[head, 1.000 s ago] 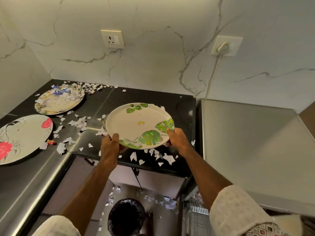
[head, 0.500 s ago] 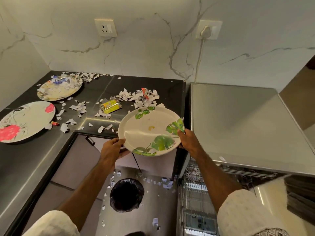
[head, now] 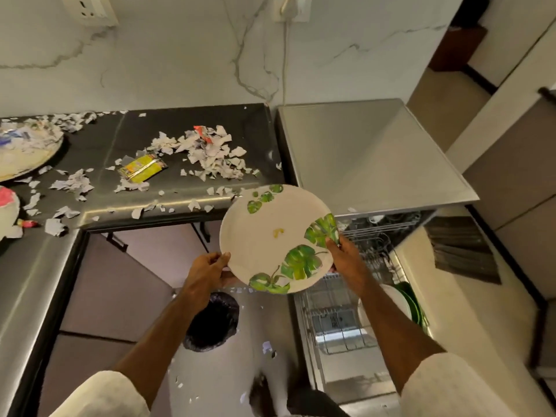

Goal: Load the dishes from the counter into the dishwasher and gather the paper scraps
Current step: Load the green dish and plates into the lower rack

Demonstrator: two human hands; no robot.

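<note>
Both hands are gripping the plate (head: 273, 236) by its rim, left hand (head: 207, 267) at the near-left edge, right hand (head: 346, 260) at the right. It is leaving the table (head: 246, 124) and swinging right, now hanging between the table's corner and the open dishwasher rack (head: 337, 323), so loading is looking close. Paper scraps (head: 207, 152) are lying across the table

What seems a black-lined bin (head: 212, 322) stands on the floor (head: 216, 383).

Lower dishwasher rack (head: 335, 323): middle tines free; racked plates (head: 404, 297) fill its right side. Upper rack (head: 374, 234) overhangs the back (contents unclear). Black bin (head: 212, 322) stands on floor, left of it.
</note>
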